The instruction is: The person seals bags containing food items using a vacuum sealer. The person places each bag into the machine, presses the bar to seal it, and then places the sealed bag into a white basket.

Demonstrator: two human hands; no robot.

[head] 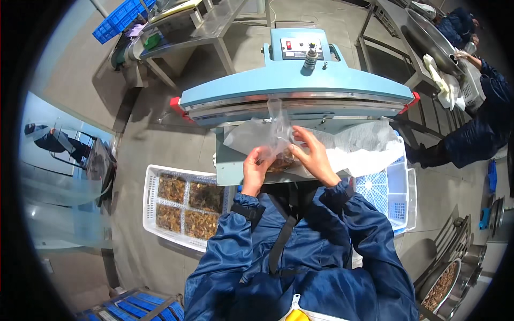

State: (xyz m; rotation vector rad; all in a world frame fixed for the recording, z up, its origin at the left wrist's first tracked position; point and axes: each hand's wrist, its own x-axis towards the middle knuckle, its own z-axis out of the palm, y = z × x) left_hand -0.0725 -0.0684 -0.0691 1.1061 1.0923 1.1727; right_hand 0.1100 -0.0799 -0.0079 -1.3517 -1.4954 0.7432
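Observation:
A clear plastic bag [277, 128] with brownish food pieces in its lower end lies before me, its narrow upper part reaching the jaws of a light-blue impulse sealer [297, 86]. My left hand [255, 166] pinches the bag's left side between thumb and fingers. On its right side, my right hand [315, 156] has fingers spread and the fingertips near or touching the plastic; its grip is unclear. Under both hands is the sealer's grey-green metal shelf [229, 160], partly covered by crumpled white sheets [361, 146]. The food is partly hidden by my hands.
A white crate [150, 200] with several packs of brown food stands at lower left. White and blue baskets [402, 188] are right of the shelf. A co-worker in dark-blue clothes [478, 132] stands at right beside a metal table [401, 36]. Another metal table [213, 28] stands upper left.

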